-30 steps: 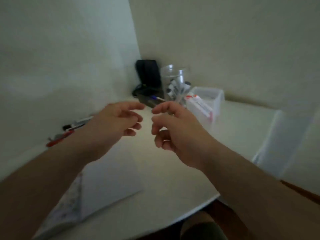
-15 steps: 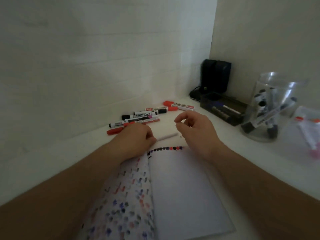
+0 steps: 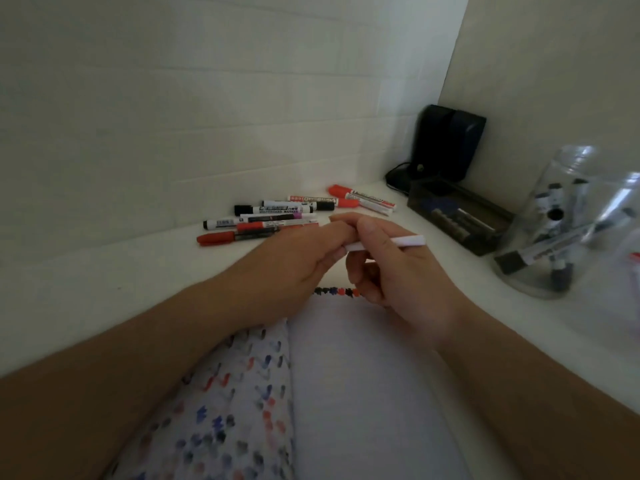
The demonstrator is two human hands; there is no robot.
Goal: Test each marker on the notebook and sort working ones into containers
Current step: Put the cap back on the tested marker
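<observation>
Both hands are up over the top edge of the notebook (image 3: 363, 393), meeting in the middle around one white marker (image 3: 403, 242). The right hand (image 3: 394, 271) has its thumb and fingers curled round the barrel, with the white end poking out past the thumb toward the right. The left hand (image 3: 294, 271) has its fingers curled too, fingertips pressed in at the marker's other end, right up against the right thumb — that end is hidden, so I can't tell if there's a cap under there.

Just below the fingers, the right page is mostly blank with a short row of dark and red test marks (image 3: 336, 291) along its top edge; the left page is covered in coloured dabs. Just past the left knuckles, by the wall, lies a loose bunch of markers (image 3: 277, 216), red and black caps mixed. Off to the right of the right hand is a dark tray (image 3: 460, 216), and further right a clear jar (image 3: 568, 223) with markers standing in it. A black box (image 3: 446, 147) sits in the corner behind the tray.
</observation>
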